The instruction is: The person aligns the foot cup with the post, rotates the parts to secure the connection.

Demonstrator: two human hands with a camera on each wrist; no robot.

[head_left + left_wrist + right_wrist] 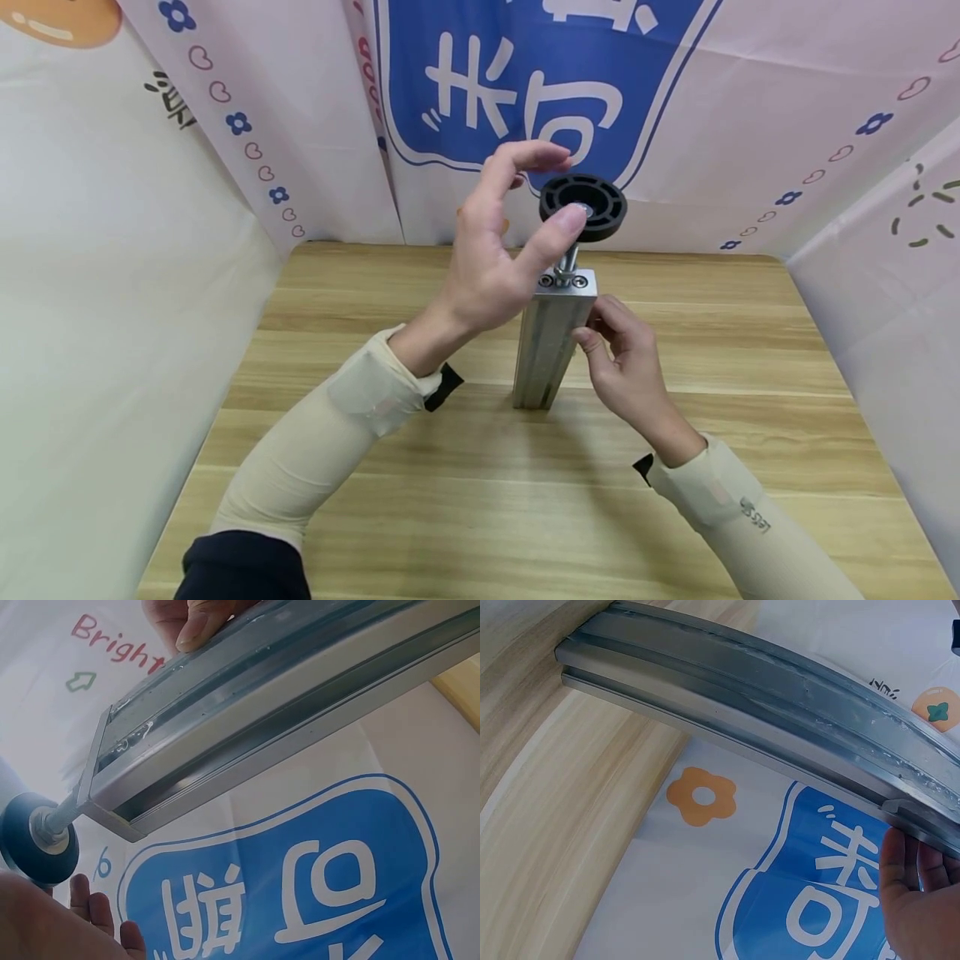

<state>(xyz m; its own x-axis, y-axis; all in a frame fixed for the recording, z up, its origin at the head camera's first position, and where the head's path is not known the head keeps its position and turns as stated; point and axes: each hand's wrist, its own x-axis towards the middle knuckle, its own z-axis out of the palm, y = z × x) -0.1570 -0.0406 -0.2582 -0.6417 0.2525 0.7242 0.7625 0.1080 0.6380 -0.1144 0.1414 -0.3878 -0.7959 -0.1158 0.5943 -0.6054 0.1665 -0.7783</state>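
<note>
An aluminium profile (551,350) stands upright on the wooden table, with a metal end plate (564,287) fixed by screws on top. From the plate rises a threaded bolt carrying a round black levelling foot (607,218); the left wrist view shows the foot (22,832) too. My left hand (487,267) is spread around the foot, its thumb overlapping the near side and its fingers loosely bent, apart from the foot, beyond it. Just below the plate, my right hand (626,358) holds the profile's right edge between thumb and fingers; its fingers (896,862) meet the edge in the right wrist view.
The wooden table (420,517) spreads out around the profile's base. A printed cloth (750,125) with a blue sign hangs close behind it, and pale cloth walls (90,333) flank both sides.
</note>
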